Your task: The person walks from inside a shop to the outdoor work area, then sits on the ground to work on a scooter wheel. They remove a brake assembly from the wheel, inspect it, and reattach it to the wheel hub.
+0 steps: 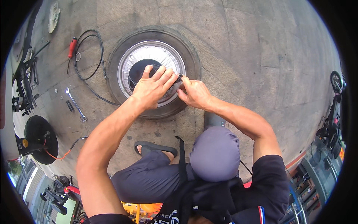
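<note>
A wheel with a black tyre [191, 48] and a silver metal hub [151, 52] lies flat on the paving in front of me. My left hand [153, 86] rests over the hub's dark centre [140, 69], its fingers stretched and spread. At the right side of the rim, my right hand [194, 91] is closed in a pinch at a small dark piece [179, 78]; its kind I cannot make out. Between the two hands a dark, toothed-looking strip [172, 89] shows in part, mostly covered by my left fingers.
Left of the wheel lie a looped black cable [101, 48], a red-handled screwdriver [72, 48], a wrench [75, 104] and a small dark cylinder [70, 106]. A black disc [41, 140] with an orange wire is at far left. Vehicle parts line both edges; my sandalled foot [156, 148] is near the tyre.
</note>
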A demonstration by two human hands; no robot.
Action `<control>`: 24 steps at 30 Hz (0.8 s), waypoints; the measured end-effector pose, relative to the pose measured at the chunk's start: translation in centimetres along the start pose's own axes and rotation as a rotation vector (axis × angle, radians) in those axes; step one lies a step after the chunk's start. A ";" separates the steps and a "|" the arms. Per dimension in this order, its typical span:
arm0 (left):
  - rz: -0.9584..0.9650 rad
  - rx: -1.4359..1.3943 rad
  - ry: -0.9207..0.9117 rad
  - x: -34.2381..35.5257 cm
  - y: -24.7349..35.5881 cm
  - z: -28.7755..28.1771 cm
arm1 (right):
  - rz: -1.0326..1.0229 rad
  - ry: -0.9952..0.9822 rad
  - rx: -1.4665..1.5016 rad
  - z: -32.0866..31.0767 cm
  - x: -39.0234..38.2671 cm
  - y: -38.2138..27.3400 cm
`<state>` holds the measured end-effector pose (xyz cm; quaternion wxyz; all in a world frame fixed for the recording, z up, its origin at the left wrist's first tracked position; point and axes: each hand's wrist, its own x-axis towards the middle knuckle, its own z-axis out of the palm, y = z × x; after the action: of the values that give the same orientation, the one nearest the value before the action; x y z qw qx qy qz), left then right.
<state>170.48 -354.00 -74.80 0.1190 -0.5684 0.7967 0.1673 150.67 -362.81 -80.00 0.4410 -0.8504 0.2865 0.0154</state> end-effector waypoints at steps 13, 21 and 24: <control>-0.016 0.002 -0.080 0.0 0.0 -0.7 | -0.093 0.109 0.262 -1.7 3.8 3.1; -0.055 0.048 -0.095 -0.3 0.3 -0.1 | -0.074 0.169 -0.136 -1.8 -0.1 -0.4; -0.087 0.068 -0.017 -1.0 0.3 0.5 | -0.183 0.332 -0.154 -2.6 0.9 -1.0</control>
<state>170.50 -352.85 -74.86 0.1523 -0.5967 0.7754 0.1394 151.32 -364.72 -77.93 0.3210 -0.8949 0.2747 -0.1435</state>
